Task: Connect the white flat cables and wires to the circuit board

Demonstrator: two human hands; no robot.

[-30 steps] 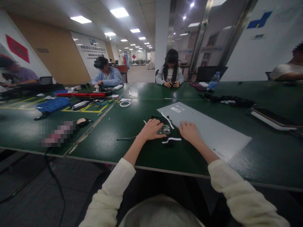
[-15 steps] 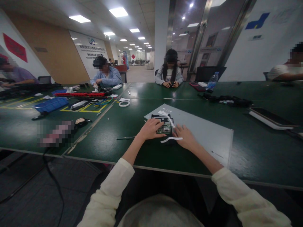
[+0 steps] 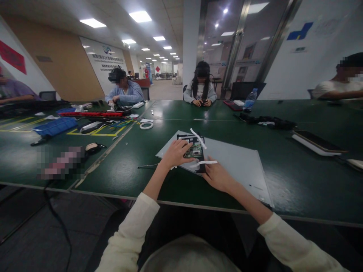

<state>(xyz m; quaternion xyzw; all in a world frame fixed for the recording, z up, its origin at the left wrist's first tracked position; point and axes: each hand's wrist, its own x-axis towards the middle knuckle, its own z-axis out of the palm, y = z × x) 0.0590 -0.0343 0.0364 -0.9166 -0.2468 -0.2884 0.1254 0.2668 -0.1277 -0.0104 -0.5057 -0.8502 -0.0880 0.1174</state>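
A green circuit board [image 3: 195, 151] in a black frame [image 3: 200, 168] lies over the left part of a flat grey panel [image 3: 238, 162]. My left hand [image 3: 176, 154] is closed on the board's left side, fingers over its top and thumb along the near edge. With its fingertips at the frame's lower right corner, my right hand [image 3: 217, 176] grips that edge; some of its fingers are hidden. One white flat strip [image 3: 198, 138] slants over the far right corner. Another white strip [image 3: 210, 162] sticks out above my right hand.
A thin dark cable [image 3: 147, 166] lies left of my left hand. Farther left are a white tape roll [image 3: 146, 125], a blue tray [image 3: 55, 127] and coloured wires. A tablet-like device [image 3: 317, 143] and a water bottle [image 3: 250, 99] stand right. Several people sit around the green table [image 3: 121, 158].
The grey panel has shifted left and turned toward me. My right hand has moved down from the board's right side to the frame's lower right corner. My left hand stays at the left side.
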